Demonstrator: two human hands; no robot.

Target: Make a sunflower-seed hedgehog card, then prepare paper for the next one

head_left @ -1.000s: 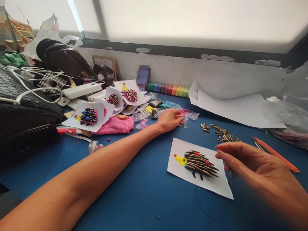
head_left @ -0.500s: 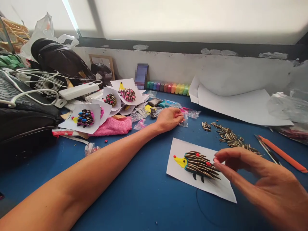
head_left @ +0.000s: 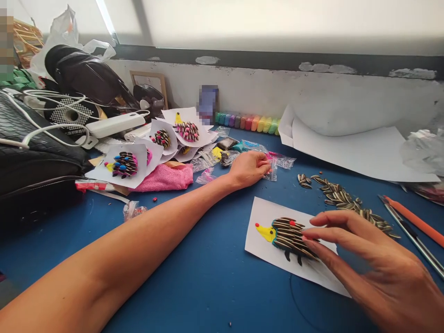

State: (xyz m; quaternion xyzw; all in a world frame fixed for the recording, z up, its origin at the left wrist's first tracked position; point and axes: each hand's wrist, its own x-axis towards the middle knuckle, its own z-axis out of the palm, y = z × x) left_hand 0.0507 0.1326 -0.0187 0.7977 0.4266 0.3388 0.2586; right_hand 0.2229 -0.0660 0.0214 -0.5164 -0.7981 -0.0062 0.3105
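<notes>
Sunflower-seed hedgehog on white paper (head_left: 289, 235) lies on blue tabletop (head_left: 208, 277). Right hand (head_left: 364, 263) has come down, open fingertips now touching seeds. Left hand (head_left: 248, 169) still pinches, apparently, a small clear plastic bag (head_left: 270, 169).

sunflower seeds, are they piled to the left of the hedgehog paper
No, the sunflower seeds lie scattered on the blue table behind and right of the hedgehog paper.

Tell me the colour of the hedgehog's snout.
Yellow, with a red tip, on the hedgehog; head view.
</notes>
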